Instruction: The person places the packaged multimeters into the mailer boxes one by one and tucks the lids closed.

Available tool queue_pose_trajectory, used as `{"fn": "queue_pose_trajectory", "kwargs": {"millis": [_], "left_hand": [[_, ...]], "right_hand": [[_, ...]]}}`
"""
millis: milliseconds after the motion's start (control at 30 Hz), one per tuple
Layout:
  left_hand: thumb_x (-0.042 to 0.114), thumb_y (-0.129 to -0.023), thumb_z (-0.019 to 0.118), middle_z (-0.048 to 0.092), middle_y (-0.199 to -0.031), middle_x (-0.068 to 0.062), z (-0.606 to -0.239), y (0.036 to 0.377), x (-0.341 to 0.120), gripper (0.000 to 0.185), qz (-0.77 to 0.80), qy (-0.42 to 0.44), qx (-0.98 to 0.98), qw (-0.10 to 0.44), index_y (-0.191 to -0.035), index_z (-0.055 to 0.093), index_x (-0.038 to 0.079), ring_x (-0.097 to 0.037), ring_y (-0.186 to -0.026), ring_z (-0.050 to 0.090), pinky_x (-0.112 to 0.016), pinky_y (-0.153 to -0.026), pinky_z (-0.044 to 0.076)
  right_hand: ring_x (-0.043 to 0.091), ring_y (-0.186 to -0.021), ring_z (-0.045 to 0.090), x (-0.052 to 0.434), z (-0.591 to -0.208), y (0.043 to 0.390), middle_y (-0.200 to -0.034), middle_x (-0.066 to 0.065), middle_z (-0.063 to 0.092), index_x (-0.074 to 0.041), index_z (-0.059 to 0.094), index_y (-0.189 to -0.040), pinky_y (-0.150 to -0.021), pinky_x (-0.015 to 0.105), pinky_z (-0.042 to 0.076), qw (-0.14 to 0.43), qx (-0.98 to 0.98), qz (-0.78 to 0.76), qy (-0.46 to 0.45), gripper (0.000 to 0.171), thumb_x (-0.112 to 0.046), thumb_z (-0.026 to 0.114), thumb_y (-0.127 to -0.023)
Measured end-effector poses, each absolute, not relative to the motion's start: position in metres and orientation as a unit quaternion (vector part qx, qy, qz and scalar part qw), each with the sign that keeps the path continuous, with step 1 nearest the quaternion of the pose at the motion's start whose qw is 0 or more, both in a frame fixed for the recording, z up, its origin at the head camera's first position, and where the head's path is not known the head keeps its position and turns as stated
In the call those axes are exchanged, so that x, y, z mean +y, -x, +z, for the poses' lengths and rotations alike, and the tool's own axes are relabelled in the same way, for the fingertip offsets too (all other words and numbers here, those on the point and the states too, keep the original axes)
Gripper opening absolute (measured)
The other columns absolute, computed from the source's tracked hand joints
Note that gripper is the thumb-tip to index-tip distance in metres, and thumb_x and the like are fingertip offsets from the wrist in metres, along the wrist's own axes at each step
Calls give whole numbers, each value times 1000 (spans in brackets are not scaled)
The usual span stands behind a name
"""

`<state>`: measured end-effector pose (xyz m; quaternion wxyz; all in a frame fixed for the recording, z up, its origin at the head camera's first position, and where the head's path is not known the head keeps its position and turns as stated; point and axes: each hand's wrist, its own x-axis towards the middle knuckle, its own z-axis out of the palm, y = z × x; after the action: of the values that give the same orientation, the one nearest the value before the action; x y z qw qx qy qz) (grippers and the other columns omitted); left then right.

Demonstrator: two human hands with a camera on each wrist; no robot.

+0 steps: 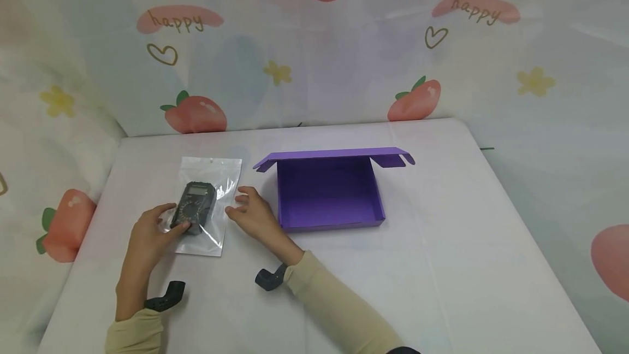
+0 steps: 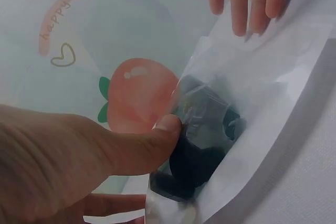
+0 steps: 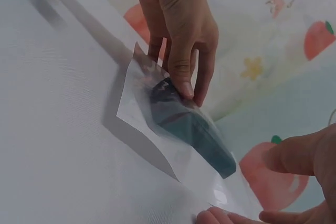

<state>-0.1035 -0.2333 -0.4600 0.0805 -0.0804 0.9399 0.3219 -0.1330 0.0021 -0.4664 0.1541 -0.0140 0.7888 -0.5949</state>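
A dark digital multimeter point(image 1: 195, 207) lies inside a clear plastic zip bag point(image 1: 227, 176) on the left part of the table. My left hand point(image 1: 147, 238) pinches the multimeter through the bag at its lower left, the thumb point(image 2: 157, 135) on its face and the fingers at its side. My right hand point(image 1: 255, 216) hovers at the bag's right edge, its fingers loosely bent and holding nothing. In the right wrist view the bag is tilted, one edge raised off the table.
A purple cardboard box point(image 1: 331, 228) with its lid up stands right of the bag, its front near my right forearm. Black camera mounts point(image 1: 169, 296) sit at both wrists. A printed backdrop point(image 1: 314, 59) rises behind the white table point(image 1: 442, 266).
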Motion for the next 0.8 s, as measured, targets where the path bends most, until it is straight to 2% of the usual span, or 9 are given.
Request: {"fn": "queue_pose_trajectory", "kwargs": {"millis": [233, 433, 800], "left_hand": [[23, -97, 72, 38, -153, -43, -457, 107, -232, 71, 317, 104, 936, 115, -154, 39, -4, -60, -143, 36, -71, -117, 33], [20, -96, 72, 40, -152, -42, -458, 108, -233, 70, 315, 100, 937, 112, -153, 40, -5, -60, -142, 37, -70, -115, 34], [18, -95, 74, 43, -149, -42, -458, 109, -236, 68, 318, 83, 939, 101, -151, 43, -5, -60, -139, 41, -70, -113, 36]], "right_hand": [[32, -123, 69, -5, -470, 142, -146, 20, 62, -5, 45, -152, -100, 38, 57, 162, 776, -609, -21, 65, -21, 72, -94], [34, -126, 67, -9, -468, 147, -147, 20, 61, -4, 43, -153, -103, 38, 56, 171, 760, -625, -39, 68, -19, 72, -94], [22, -110, 71, -12, -470, 148, -132, 16, 69, -5, 49, -148, -86, 26, 60, 143, 721, -674, -68, 63, -9, 74, -90]]}}
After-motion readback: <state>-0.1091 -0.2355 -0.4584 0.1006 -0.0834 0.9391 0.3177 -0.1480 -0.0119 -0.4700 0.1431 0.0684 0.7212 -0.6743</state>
